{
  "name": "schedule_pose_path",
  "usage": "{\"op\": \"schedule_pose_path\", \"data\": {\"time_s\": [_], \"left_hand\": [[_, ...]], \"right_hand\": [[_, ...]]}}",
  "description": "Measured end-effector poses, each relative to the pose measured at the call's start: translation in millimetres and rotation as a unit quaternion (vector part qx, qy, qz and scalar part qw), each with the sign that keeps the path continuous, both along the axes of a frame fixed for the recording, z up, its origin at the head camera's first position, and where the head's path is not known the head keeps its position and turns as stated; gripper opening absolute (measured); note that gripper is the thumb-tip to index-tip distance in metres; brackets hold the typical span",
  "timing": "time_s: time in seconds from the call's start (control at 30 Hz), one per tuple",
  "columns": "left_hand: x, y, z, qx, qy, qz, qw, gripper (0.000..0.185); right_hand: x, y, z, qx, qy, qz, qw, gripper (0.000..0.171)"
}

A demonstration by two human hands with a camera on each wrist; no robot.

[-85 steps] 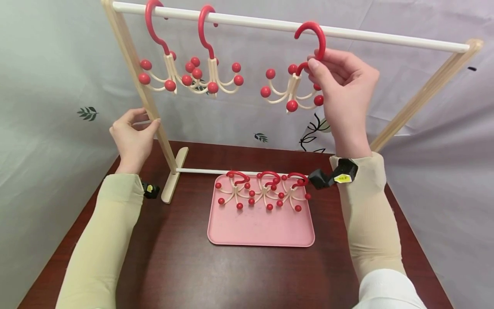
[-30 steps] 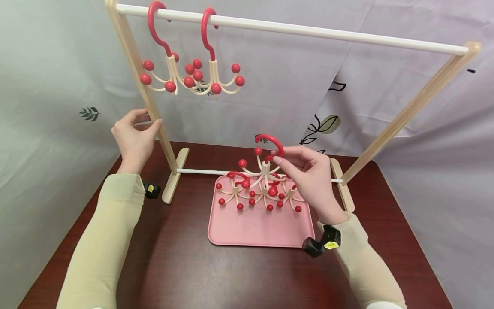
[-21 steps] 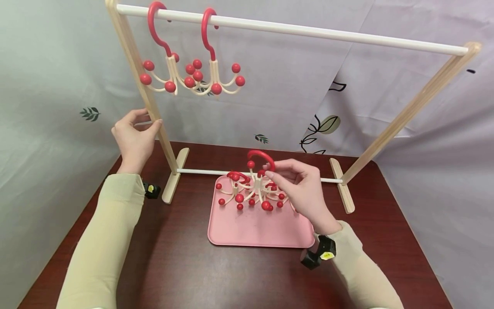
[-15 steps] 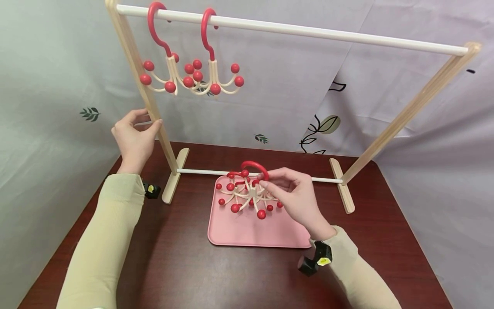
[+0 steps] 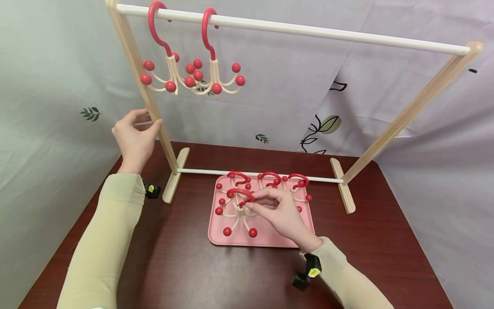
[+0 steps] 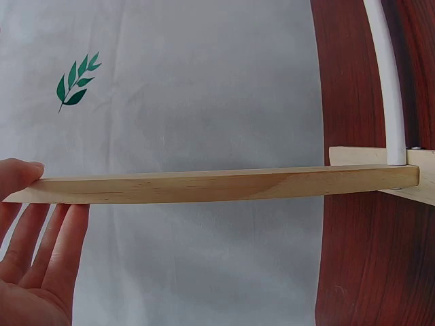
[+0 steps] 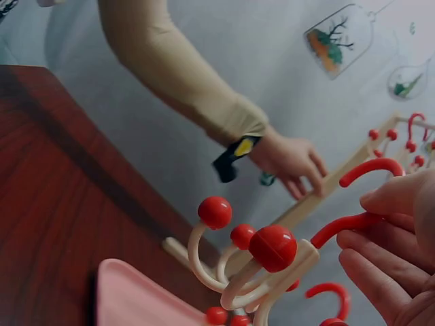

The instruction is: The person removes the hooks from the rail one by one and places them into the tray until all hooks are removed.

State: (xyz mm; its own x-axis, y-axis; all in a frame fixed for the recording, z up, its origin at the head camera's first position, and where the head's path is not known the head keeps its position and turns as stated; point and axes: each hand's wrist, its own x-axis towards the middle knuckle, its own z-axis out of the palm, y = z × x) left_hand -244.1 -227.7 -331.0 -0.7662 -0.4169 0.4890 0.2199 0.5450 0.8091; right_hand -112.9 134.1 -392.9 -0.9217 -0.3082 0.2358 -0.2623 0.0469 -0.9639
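My left hand pinches the left post of a wooden rack, thumb on one side and fingers on the other in the left wrist view. My right hand holds a rotating hook hanger by its red hook; its cream arms end in red balls. That hanger is over the front left of a pink tray; I cannot tell whether it touches the tray. Behind it, three similar hangers lie along the tray's back, partly hidden by the held hanger and my right hand.
Two more hangers hang at the left end of the rack's white top rail. A lower white rod runs behind the tray between the rack's feet. Everything stands on a dark red table before a pale curtain.
My right hand has brought the hanger from beside the top rail down to the tray, then forward and left over it. The left hand has stayed on the post.
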Motion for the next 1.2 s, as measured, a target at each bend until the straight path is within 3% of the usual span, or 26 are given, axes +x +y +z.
{"op": "schedule_pose_path", "data": {"time_s": [0.2, 0.5, 1.2], "left_hand": [[-0.9, 0.1, -0.4, 0.001, 0.003, -0.003, 1.0000, 0.035], [-1.3, -0.3, -0.6, -0.002, 0.001, 0.001, 1.0000, 0.035], [-0.8, -0.3, -1.0, -0.003, 0.002, 0.002, 1.0000, 0.035]], "right_hand": [[1.0, -5.5, -19.4, -0.002, -0.015, 0.035, 0.999, 0.019], [-2.7, -10.1, -38.0, 0.007, -0.028, 0.052, 0.998, 0.020], [-3.2, -17.9, -52.9, 0.000, -0.055, 0.048, 0.997, 0.019]]}}
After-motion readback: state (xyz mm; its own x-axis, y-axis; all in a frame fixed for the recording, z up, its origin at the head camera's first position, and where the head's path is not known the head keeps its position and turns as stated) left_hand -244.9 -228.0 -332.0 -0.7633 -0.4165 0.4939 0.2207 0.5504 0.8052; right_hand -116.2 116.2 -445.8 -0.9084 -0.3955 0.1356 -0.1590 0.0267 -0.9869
